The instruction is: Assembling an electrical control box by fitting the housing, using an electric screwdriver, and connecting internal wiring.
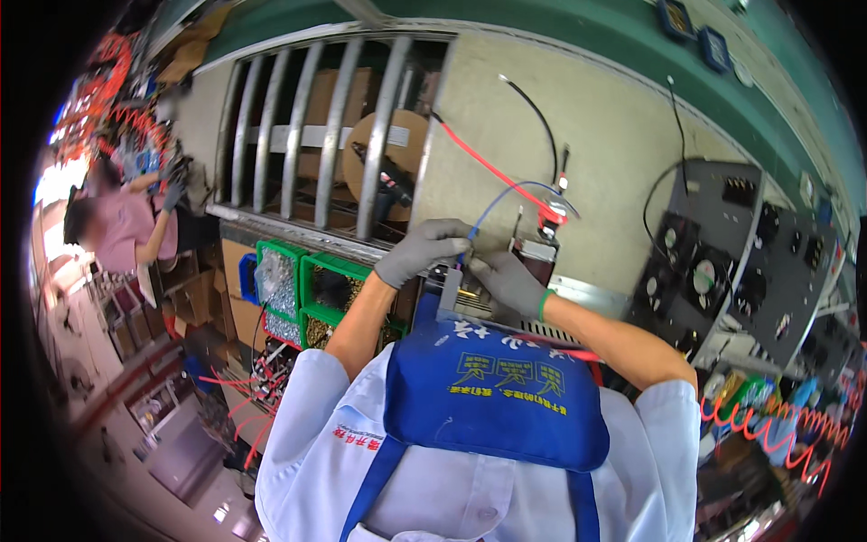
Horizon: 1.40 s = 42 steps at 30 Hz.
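Pinching the blue wire [492,206] between both gloved hands, left hand [422,250] and right hand [508,280] (fingertips nearly touching), wire running up-right.

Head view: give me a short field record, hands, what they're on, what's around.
left hand: grey glove, fingers pinching the blue wire
right hand: grey glove, fingers at the lower end of the same wire, by a small metal part
red wire: runs up and left from a red-capped terminal
black wire: arcs above the terminal
left of hands: green bins holding small parts
right of hands: grey panel with round fans
clothing: white coat, blue apron
other person: pink top, far left
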Motion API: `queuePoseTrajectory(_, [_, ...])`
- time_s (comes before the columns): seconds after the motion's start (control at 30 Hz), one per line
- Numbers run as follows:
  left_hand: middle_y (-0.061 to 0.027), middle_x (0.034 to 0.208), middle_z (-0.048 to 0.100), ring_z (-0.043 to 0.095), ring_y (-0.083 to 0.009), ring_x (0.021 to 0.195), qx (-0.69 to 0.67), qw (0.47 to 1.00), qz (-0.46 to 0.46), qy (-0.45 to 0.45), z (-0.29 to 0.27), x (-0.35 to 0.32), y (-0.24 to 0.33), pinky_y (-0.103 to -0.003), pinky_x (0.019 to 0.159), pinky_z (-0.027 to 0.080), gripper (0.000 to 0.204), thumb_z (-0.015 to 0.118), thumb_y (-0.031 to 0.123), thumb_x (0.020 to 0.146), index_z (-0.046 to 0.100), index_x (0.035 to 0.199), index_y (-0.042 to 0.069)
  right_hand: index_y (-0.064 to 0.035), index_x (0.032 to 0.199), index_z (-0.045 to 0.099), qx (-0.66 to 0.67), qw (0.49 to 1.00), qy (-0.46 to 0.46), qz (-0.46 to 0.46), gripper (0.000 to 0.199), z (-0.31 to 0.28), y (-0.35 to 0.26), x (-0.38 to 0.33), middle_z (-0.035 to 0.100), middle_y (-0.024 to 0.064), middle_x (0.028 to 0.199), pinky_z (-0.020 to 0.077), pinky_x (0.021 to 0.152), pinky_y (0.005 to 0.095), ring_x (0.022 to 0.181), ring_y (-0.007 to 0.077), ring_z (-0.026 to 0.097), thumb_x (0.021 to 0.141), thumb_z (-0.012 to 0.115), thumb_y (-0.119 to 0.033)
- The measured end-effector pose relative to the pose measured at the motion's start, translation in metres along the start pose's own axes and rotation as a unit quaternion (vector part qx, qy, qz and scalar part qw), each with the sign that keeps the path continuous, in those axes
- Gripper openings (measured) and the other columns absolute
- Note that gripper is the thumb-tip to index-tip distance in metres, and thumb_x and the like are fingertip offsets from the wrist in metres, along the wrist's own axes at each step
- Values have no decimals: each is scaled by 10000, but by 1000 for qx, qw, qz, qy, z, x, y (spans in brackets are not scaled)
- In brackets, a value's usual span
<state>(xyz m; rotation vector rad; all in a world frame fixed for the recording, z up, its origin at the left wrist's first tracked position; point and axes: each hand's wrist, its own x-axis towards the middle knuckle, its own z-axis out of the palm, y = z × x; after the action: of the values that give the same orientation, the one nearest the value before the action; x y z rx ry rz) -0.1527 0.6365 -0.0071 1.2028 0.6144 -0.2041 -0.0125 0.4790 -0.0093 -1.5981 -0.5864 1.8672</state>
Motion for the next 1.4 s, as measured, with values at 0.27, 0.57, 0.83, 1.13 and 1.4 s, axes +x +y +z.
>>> queuePoseTrajectory(0.27, [-18,794,631,437,-36,573,-20,998,-40,-44,5,6,14,-201,520,327,264,635,250,920,657,973,-8,-26,1001,718,-238,962,-33,-132,328,-5,11,-2,687,227,1001,513,893,423,982,378,645,809,453,-45])
queuePoseTrajectory(0.57, [-33,807,632,470,-44,588,-13,996,-84,-42,-1,8,9,-197,534,369,304,648,282,918,650,1006,-8,-33,1048,724,-197,976,-20,-92,350,-2,2,-1,694,230,982,529,856,422,907,349,680,807,469,-32])
queuePoseTrajectory(0.83, [26,749,565,403,-37,571,-23,997,-76,-24,4,5,9,-210,509,298,264,627,304,934,634,939,40,-22,1006,694,-200,965,-1,-170,223,1,9,-2,691,213,964,526,826,431,916,366,670,870,602,-172])
queuePoseTrajectory(1.13, [20,782,590,441,-36,606,-32,999,-42,-11,9,2,8,-204,533,328,272,619,269,928,653,1006,10,-38,1068,680,-222,949,1,-222,306,8,20,7,684,202,1001,496,859,468,968,387,644,927,584,-292])
queuePoseTrajectory(1.4, [-18,835,616,527,-91,724,-38,999,-15,-11,10,-1,15,-246,667,426,260,576,217,957,649,1046,-16,-41,955,662,-523,814,177,-183,232,-153,-82,-4,677,186,986,519,781,461,928,351,663,870,551,-226])
